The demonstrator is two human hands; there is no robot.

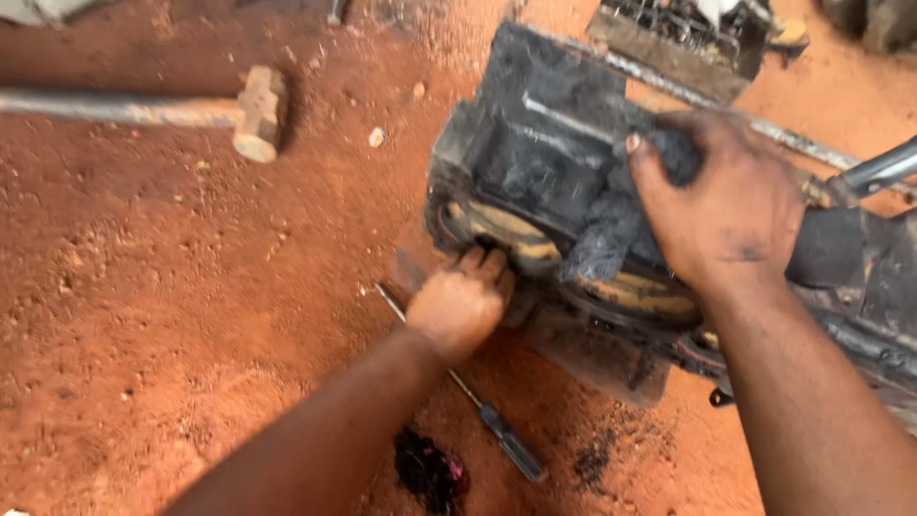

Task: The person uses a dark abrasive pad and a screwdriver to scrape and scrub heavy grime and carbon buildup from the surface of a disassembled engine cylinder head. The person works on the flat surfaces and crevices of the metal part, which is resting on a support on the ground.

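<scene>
A greasy black metal housing (pixel 544 134) lies on red dirt, with a yellowish round part (pixel 626 287) showing along its lower edge. My left hand (pixel 460 304) is curled against that lower edge, its fingertips tucked in at the rim. My right hand (pixel 731 205) lies on top of the housing and clutches a dark rag (pixel 611 239) that hangs down over the side. What the left fingers touch inside the rim is hidden.
A screwdriver (pixel 506 441) with a dark handle lies on the dirt under my left forearm. A sledgehammer (pixel 258 113) rests at the upper left. A dark, crumpled cloth (pixel 430 470) lies near the bottom. More machine parts (pixel 688 38) and a metal rod (pixel 884 167) sit at the upper right.
</scene>
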